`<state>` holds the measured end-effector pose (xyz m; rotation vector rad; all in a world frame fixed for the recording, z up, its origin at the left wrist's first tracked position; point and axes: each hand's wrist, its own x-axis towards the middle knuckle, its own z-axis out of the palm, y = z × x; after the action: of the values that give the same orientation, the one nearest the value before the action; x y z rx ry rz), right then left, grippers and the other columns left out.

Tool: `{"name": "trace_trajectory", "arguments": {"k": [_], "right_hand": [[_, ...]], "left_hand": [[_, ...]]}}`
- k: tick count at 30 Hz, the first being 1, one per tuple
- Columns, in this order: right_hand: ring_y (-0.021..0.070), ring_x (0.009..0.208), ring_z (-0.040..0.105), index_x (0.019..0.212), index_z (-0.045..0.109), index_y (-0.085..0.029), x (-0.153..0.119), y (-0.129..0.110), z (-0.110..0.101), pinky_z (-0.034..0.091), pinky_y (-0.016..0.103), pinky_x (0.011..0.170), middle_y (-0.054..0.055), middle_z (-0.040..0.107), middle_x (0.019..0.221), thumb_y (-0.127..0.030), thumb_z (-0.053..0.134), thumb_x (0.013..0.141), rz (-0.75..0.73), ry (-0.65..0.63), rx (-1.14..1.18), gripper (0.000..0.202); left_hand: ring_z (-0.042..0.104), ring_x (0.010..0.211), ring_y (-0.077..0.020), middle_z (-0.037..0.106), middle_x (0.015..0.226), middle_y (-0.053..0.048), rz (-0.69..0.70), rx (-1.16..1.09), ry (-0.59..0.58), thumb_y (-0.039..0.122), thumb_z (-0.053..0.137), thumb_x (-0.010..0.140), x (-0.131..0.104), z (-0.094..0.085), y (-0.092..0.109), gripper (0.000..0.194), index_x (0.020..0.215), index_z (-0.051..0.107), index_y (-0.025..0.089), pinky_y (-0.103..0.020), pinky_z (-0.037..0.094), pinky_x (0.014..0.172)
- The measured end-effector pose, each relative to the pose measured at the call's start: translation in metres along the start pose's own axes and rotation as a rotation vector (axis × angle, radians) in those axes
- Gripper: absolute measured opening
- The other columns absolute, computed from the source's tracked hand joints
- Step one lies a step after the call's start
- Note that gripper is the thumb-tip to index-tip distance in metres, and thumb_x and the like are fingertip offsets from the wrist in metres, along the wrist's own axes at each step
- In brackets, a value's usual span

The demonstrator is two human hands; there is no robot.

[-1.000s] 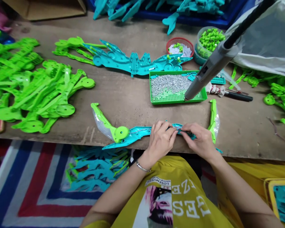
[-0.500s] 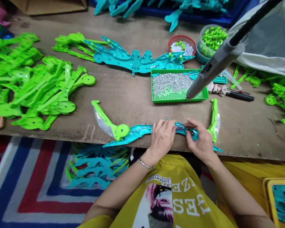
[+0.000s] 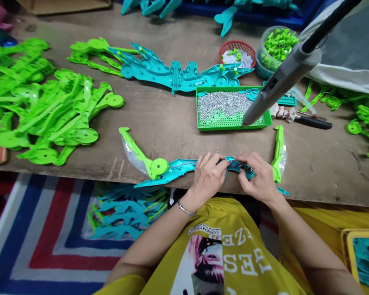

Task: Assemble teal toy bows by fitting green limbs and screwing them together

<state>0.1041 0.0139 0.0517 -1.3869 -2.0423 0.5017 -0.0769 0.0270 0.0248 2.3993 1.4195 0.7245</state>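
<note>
Fingertips of the right hand (image 3: 260, 176) sit closer to the left hand (image 3: 209, 172) than half a second ago. Beneath them spreads the scuffed, dull-brown counter (image 3: 162, 119). At its near edge lies a long turquoise shell (image 3: 183, 166) of moulded plastic, hollowed and tapering, with a smooth lime-green limb (image 3: 137, 147) near either end, edged in glossy clear plastic (image 3: 132, 159). Left fingers curl over the shell's middle; right thumb and fingers bend around a small dark part (image 3: 247, 167). Whether either grip is pinching cannot be told. One thin wire (image 3: 182, 165) runs along the shell's hollow.
</note>
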Motion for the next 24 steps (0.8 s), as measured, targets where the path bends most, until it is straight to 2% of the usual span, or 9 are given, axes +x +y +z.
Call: {"name": "trace_trajectory", "arguments": {"k": [3, 6, 8, 11, 16, 21, 24], "right_hand": [[0.0217, 0.087, 0.065, 0.111, 0.068, -0.015, 0.001, -0.003, -0.007, 0.056, 0.037, 0.081, 0.011, 0.064, 0.1, -0.019, 0.062, 0.084, 0.062, -0.029, -0.051, 0.028], [0.017, 0.068, 0.062, 0.104, 0.071, -0.016, 0.004, -0.004, -0.009, 0.054, 0.033, 0.068, 0.006, 0.064, 0.084, -0.033, 0.068, 0.088, 0.149, -0.037, -0.066, 0.024], [0.0153, 0.064, 0.062, 0.099, 0.072, -0.018, 0.006, -0.004, -0.009, 0.053, 0.03, 0.064, 0.004, 0.066, 0.078, -0.031, 0.068, 0.088, 0.177, -0.07, -0.031, 0.017], [0.0146, 0.068, 0.066, 0.096, 0.071, -0.019, 0.009, -0.002, -0.009, 0.054, 0.028, 0.067, 0.003, 0.072, 0.082, -0.02, 0.067, 0.086, 0.2, -0.137, 0.037, 0.01], [0.0166, 0.073, 0.068, 0.102, 0.068, -0.018, 0.011, 0.0, -0.015, 0.055, 0.03, 0.07, 0.004, 0.073, 0.088, -0.023, 0.074, 0.08, 0.252, -0.206, 0.066, 0.023], [0.016, 0.074, 0.066, 0.099, 0.068, -0.019, 0.011, 0.0, -0.016, 0.053, 0.03, 0.071, 0.003, 0.072, 0.089, -0.013, 0.064, 0.084, 0.207, -0.22, 0.024, 0.016], [0.0176, 0.078, 0.066, 0.097, 0.067, -0.018, 0.015, 0.001, -0.012, 0.052, 0.03, 0.073, 0.004, 0.071, 0.089, -0.009, 0.061, 0.083, 0.141, -0.208, 0.005, 0.018]], "left_hand": [[0.056, 0.092, -0.0212, 0.068, 0.096, -0.003, -0.007, 0.001, -0.029, 0.016, 0.058, 0.094, 0.001, 0.0, 0.0, 0.014, 0.095, 0.071, 0.021, -0.034, 0.043, 0.079], [0.055, 0.091, -0.0217, 0.066, 0.095, -0.005, -0.011, 0.008, -0.069, 0.015, 0.06, 0.093, 0.002, 0.0, 0.0, 0.012, 0.093, 0.071, 0.02, -0.034, 0.044, 0.078], [0.055, 0.091, -0.0218, 0.066, 0.095, -0.005, -0.008, 0.016, -0.086, 0.016, 0.059, 0.093, 0.003, -0.001, 0.0, 0.012, 0.093, 0.071, 0.02, -0.034, 0.044, 0.078], [0.056, 0.091, -0.0219, 0.066, 0.097, -0.005, 0.002, 0.026, -0.106, 0.018, 0.058, 0.094, 0.004, -0.004, 0.0, 0.014, 0.096, 0.071, 0.021, -0.035, 0.044, 0.078], [0.056, 0.092, -0.0231, 0.066, 0.098, -0.005, 0.026, 0.082, -0.111, 0.019, 0.059, 0.093, 0.004, -0.006, 0.002, 0.012, 0.093, 0.071, 0.021, -0.036, 0.044, 0.076], [0.055, 0.091, -0.023, 0.066, 0.097, -0.005, 0.076, 0.092, -0.112, 0.022, 0.057, 0.096, 0.004, -0.007, -0.002, 0.014, 0.097, 0.071, 0.021, -0.035, 0.044, 0.075], [0.056, 0.091, -0.0214, 0.068, 0.099, -0.005, 0.125, 0.041, -0.067, 0.024, 0.054, 0.099, 0.003, -0.006, -0.007, 0.017, 0.1, 0.071, 0.021, -0.035, 0.044, 0.076]]}}
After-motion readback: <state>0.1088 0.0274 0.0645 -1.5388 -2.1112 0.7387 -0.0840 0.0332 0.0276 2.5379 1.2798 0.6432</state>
